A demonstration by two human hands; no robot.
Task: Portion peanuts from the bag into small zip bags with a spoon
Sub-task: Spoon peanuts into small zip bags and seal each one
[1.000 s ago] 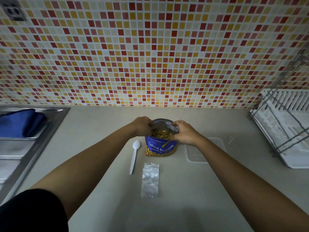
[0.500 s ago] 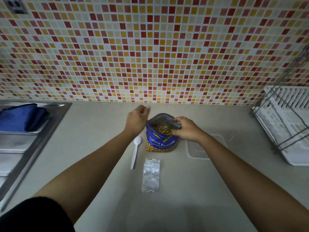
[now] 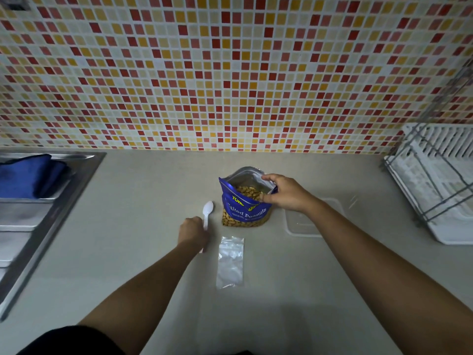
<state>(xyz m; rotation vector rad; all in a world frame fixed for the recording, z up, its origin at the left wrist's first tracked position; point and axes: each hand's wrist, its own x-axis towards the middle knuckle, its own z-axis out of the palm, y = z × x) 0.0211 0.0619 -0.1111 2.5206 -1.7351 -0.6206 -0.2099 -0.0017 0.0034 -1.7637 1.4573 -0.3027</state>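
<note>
Obs: right hand point(image 3: 284, 194) pinches bag point(image 3: 245, 211) rim open; left hand point(image 3: 193, 233) covers spoon point(image 3: 207, 210) handle (grip unclear, blurred). Risk: a tug on the rim tips the bag, spilling peanuts point(image 3: 248, 192).

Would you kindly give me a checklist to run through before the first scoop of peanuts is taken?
1. Mouth of the peanut bag open, peanuts showing: ok.
2. The right hand holds the bag's rim, bag upright: ok.
3. Grip of the left hand on the handle of the spoon: cannot tell; the hand covers the handle and is blurred.
4. Spoon bowl empty: ok.
5. Mouth of the small zip bag open: cannot tell; it lies flat on the counter, unheld.
</note>
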